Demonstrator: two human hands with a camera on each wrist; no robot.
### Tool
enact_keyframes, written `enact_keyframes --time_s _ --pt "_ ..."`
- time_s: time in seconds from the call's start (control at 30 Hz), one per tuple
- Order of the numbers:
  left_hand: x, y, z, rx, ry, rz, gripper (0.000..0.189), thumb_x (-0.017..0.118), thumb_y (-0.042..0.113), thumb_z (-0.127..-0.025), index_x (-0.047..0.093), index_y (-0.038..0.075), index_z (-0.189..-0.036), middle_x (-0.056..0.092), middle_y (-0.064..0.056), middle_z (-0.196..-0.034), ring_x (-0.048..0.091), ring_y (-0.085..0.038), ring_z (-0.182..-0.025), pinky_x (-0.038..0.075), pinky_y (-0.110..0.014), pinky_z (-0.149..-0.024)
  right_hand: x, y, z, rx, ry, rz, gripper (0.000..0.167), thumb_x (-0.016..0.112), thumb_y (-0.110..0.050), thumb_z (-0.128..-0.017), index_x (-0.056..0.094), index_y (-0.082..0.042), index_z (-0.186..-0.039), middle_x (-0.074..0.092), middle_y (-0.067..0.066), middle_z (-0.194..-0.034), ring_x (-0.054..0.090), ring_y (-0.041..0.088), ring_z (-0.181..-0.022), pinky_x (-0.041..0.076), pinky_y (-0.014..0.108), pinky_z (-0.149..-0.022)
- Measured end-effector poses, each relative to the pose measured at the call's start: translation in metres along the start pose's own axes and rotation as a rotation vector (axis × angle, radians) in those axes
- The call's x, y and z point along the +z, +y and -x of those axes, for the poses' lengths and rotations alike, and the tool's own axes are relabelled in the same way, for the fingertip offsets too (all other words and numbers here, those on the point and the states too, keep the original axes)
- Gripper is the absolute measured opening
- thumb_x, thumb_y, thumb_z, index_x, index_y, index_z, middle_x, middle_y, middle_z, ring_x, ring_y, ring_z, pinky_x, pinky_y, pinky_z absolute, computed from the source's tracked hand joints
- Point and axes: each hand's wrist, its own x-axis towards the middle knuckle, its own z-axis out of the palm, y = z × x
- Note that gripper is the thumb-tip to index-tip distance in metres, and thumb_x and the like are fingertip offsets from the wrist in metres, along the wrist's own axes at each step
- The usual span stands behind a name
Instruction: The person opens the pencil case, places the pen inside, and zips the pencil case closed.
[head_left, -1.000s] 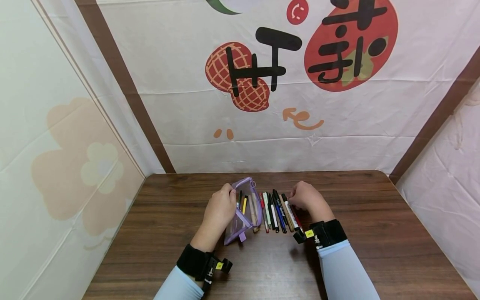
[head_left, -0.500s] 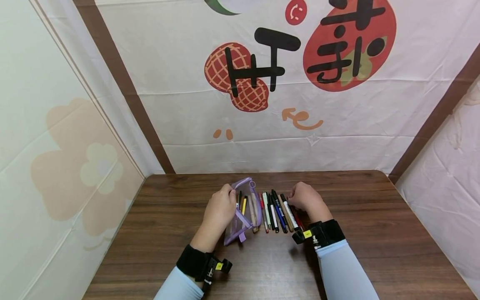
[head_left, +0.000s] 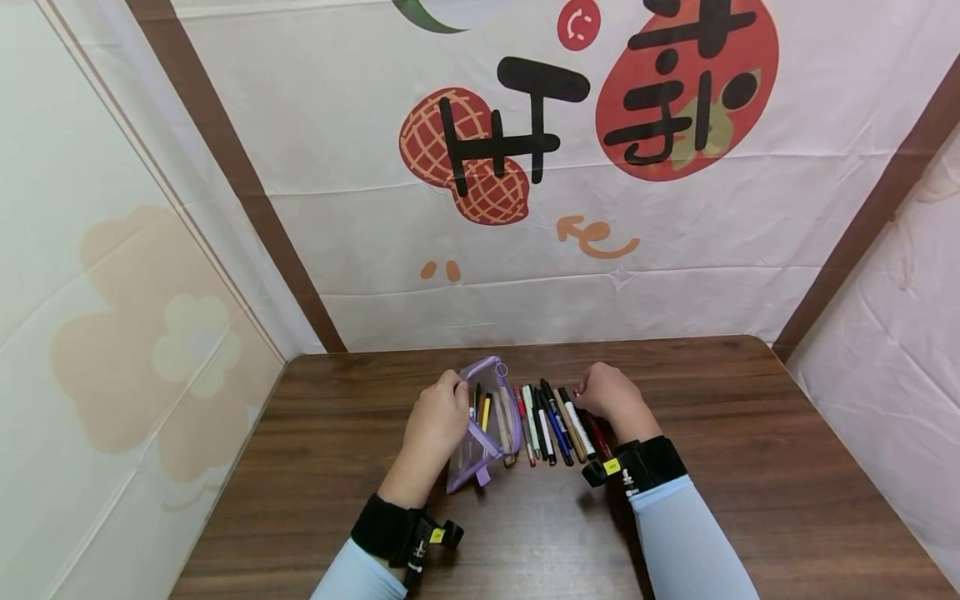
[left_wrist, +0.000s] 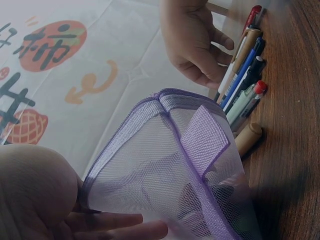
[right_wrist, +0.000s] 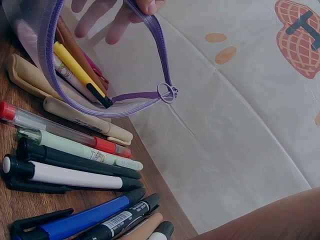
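Observation:
My left hand point(head_left: 438, 417) pinches the upper left edge of a purple mesh pencil case point(head_left: 480, 477), whose zipped mouth gapes toward the right. Several pens show inside it, one a yellow pen point(right_wrist: 77, 65) with a black end. At the right end of a row of pens, my right hand point(head_left: 611, 400) is low over the table with fingers bent at the far end of a red pen point(head_left: 598, 437); the fingertips hide that end. Beside it lies a white marker point(head_left: 577, 427) with a black cap. A blue pen point(right_wrist: 82, 218) sits further left.
A red-capped clear pen point(right_wrist: 55, 127), a pale green pen point(right_wrist: 80, 150) and several other pens lie side by side on the wooden table point(head_left: 525, 542). A printed white cloth point(head_left: 360, 208) hangs behind the table's far edge.
The red pen and my right hand have shifted slightly right, away from the white marker. My left hand keeps its grip on the pencil case. The head view has turned a little.

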Motion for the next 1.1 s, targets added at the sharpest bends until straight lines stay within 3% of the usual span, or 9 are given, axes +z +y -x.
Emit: enact_keyframes --time_s 0.13,0.4,0.57,0.7,0.8,0.93,1.1 --pt "0.000 0.000 0.001 0.000 0.004 -0.004 0.028 0.049 0.025 -0.121 0.067 0.003 -0.125 0.068 -0.009 -0.085 0.060 -0.020 -0.063 0.047 -0.034 -0.058 0.001 0.000 -0.001 0.002 0.004 0.011 0.042 0.079 -0.019 -0.101 0.055 -0.017 -0.065 0.055 -0.002 -0.066 0.055 0.018 -0.062 0.043 0.035 -0.060" --pt "0.001 0.000 0.001 0.005 0.008 -0.006 0.027 0.050 0.024 -0.121 0.067 0.003 -0.124 0.065 -0.008 -0.081 0.058 -0.020 -0.063 0.046 -0.034 -0.057 0.001 0.003 -0.004 0.015 -0.007 0.012 0.056 0.075 -0.021 -0.103 0.045 -0.019 -0.057 0.043 -0.005 -0.056 0.048 0.016 -0.055 0.041 0.033 -0.056" --pt "0.001 0.001 0.001 0.010 0.014 -0.008 0.026 0.050 0.024 -0.121 0.067 0.003 -0.122 0.065 -0.007 -0.082 0.059 -0.019 -0.064 0.046 -0.034 -0.057 -0.004 0.001 0.000 0.002 0.050 0.007 0.055 0.073 -0.025 -0.104 0.045 -0.020 -0.057 0.042 -0.006 -0.056 0.046 0.016 -0.055 0.040 0.033 -0.057" --pt "0.000 0.002 0.001 0.010 0.008 -0.002 0.026 0.050 0.024 -0.121 0.067 0.003 -0.122 0.065 -0.007 -0.082 0.058 -0.019 -0.062 0.046 -0.033 -0.056 -0.014 0.000 0.004 -0.025 0.099 -0.063 0.050 0.069 -0.024 -0.105 0.048 -0.019 -0.060 0.041 -0.006 -0.057 0.042 0.015 -0.055 0.038 0.033 -0.055" --pt "0.000 0.002 0.002 0.009 0.008 -0.002 0.026 0.050 0.023 -0.121 0.066 0.003 -0.121 0.065 -0.007 -0.081 0.058 -0.019 -0.062 0.046 -0.033 -0.056 -0.023 -0.001 0.007 -0.049 0.143 -0.143 0.035 0.068 -0.023 -0.106 0.065 -0.012 -0.073 0.061 0.002 -0.071 0.054 0.020 -0.065 0.047 0.036 -0.062" --pt "0.000 0.002 0.002 0.008 0.011 -0.007 0.025 0.051 0.023 -0.121 0.067 0.003 -0.121 0.065 -0.007 -0.081 0.058 -0.019 -0.062 0.046 -0.033 -0.057 -0.030 -0.007 0.012 -0.079 0.207 -0.248 0.023 0.069 -0.025 -0.107 0.081 -0.005 -0.106 0.079 0.013 -0.107 0.070 0.026 -0.092 0.058 0.041 -0.080" --pt "0.000 0.001 0.001 0.003 0.010 -0.010 0.025 0.051 0.024 -0.121 0.067 0.004 -0.121 0.065 -0.007 -0.081 0.058 -0.019 -0.062 0.046 -0.034 -0.057 -0.032 -0.016 0.015 -0.129 0.240 -0.450 0.022 0.071 -0.022 -0.107 0.080 -0.003 -0.113 0.080 0.013 -0.107 0.079 0.031 -0.093 0.065 0.039 -0.079"
